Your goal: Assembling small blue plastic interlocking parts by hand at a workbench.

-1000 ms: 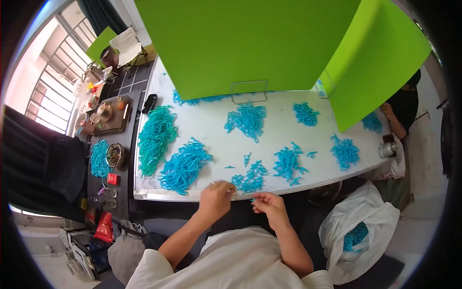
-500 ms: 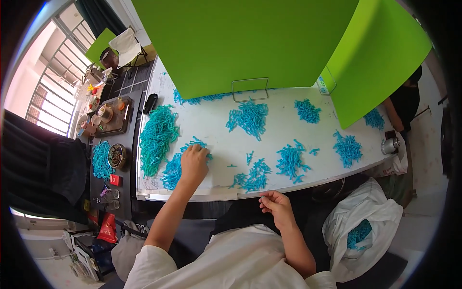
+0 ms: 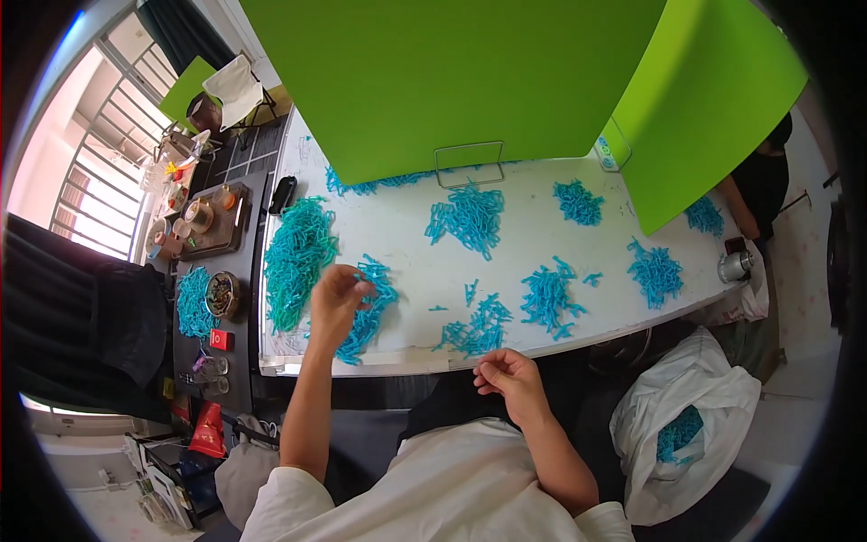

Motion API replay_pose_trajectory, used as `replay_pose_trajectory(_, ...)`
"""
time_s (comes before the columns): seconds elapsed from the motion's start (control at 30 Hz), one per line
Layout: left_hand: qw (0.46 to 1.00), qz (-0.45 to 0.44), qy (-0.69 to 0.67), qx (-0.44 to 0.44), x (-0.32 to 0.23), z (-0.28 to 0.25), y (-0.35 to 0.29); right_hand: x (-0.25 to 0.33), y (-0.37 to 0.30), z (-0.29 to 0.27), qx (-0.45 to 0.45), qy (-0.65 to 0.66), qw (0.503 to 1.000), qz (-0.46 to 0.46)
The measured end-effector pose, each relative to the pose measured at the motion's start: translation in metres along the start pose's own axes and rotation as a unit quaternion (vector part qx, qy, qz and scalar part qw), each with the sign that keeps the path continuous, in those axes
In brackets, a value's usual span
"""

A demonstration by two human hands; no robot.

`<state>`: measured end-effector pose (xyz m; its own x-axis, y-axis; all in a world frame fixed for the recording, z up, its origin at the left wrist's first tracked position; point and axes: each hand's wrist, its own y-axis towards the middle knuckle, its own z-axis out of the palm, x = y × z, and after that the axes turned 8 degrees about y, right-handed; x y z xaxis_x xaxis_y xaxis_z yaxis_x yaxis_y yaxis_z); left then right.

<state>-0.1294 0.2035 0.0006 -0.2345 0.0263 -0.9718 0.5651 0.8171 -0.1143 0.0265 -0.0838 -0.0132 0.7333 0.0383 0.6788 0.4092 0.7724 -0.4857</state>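
Note:
My left hand (image 3: 335, 296) is closed, fingertips pinched together, over the left side of a pile of small blue plastic pieces (image 3: 372, 312). Whatever those fingers hold, if anything, is too small to make out. My right hand (image 3: 511, 379) is closed in a pinch at the table's front edge; its fingertips hide any small thing in them. Just beyond it lies another blue pile (image 3: 479, 327), with a few loose pieces (image 3: 470, 292) near it. A large heap of blue-green pieces (image 3: 298, 262) lies left of my left hand.
More blue piles (image 3: 549, 298) dot the white table (image 3: 406, 339). Tall green panels (image 3: 470, 81) stand along its far side. A white sack (image 3: 632, 452) of blue pieces sits at right. A dark side table (image 3: 237, 361) holds a bowl (image 3: 222, 294). Another person (image 3: 768, 190) is at far right.
My left hand has drawn back leftward from the top of the blue pile and turned, uncovering more of it. My right hand has shifted slightly left and up, still pinched.

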Motion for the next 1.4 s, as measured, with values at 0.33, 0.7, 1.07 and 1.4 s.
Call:
replay_pose_trajectory(0.33, 0.953, -0.132, -0.198, 0.185, -0.015, 0.091, -0.075, 0.026, 0.004, 0.047, 0.067, 0.002, 0.995, -0.072)
replay_pose_trajectory(0.7, 0.939, -0.154, -0.204, 0.232, 0.0, 0.097, -0.082, 0.02, -0.003, 0.032, 0.051, -0.005, 0.998, -0.048)
replay_pose_trajectory(1.07, 0.945, -0.113, -0.187, 0.243, -0.006, 0.102, -0.085, 0.016, 0.001, 0.024, 0.057, 0.028, 0.998, -0.027)
replay_pose_trajectory(1.4, 0.944, -0.121, -0.18, 0.248, -0.006, 0.102, -0.085, 0.01, 0.007, 0.013, 0.105, 0.053, 0.993, -0.017)
